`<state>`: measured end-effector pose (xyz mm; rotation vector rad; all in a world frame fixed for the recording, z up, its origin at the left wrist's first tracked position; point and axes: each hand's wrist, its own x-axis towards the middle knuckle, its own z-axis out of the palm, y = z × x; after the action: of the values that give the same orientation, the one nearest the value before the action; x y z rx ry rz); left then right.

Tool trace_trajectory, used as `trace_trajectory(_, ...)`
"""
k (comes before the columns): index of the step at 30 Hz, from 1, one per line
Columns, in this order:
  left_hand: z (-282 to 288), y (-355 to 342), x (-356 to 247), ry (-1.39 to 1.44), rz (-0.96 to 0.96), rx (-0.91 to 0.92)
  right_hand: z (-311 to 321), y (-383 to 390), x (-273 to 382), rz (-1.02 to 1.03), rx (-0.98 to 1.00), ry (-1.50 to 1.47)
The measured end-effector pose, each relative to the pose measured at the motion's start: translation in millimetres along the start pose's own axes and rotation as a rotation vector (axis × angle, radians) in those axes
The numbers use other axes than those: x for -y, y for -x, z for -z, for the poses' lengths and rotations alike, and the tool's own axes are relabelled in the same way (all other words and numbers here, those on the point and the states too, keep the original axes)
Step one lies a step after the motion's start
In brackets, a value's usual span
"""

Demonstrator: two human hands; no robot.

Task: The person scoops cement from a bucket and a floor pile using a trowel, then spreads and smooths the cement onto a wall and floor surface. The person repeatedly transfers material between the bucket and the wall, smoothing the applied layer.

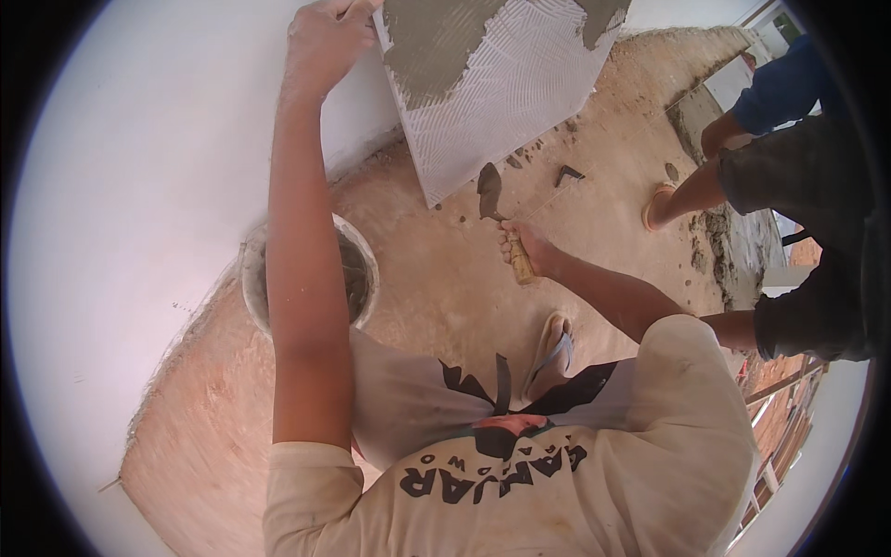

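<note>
Hands and work, seen from above. Two hands of the wearer are shown. The left hand [329,42] has its fingers bent closed on the upper left edge of a tile [529,79]; the right hand [527,251] is wrapped around the handle of one trowel [489,190], whose blade points away from the wearer, apart from the tile. The single tile stands tilted near the white wall [167,186], its ridged back toward the wearer, its lowest corner at the floor [418,269]. Two grey mortar patches [436,46] cover parts of that back, one at each side.

One bucket [252,306] stands beside the wall, under the left forearm. One black angular object [569,174] lies beyond the trowel, among scattered crumbs too many to count. One co-worker [798,167] is at the right.

Open floor extends between bucket and trowel, and from the trowel toward the co-worker's foot; on the left, the wall bounds the space closely.

The tile's top and part of the left fingertips are cut off by the upper border. The forearm hides much of the bucket's interior; the black object's kind is unclear.
</note>
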<state>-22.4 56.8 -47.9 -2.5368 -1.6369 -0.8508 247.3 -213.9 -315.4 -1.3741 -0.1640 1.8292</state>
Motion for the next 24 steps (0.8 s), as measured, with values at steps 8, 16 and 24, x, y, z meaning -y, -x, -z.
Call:
trace_trajectory(8,16.2,11.1,-9.5,0.330,-0.149,-0.156,-101.7,-61.7,-95.3,0.135,-0.084,-0.394)
trace_trajectory(16,43.2,29.0,-55.1,0.713,0.272,-0.079,-145.0,-95.3,-121.7,0.167,-0.262,-0.315)
trace_trajectory(24,45.7,30.9,-59.5,0.721,0.294,-0.054,-190.1,-106.9,-114.9,0.529,-0.301,-0.088)
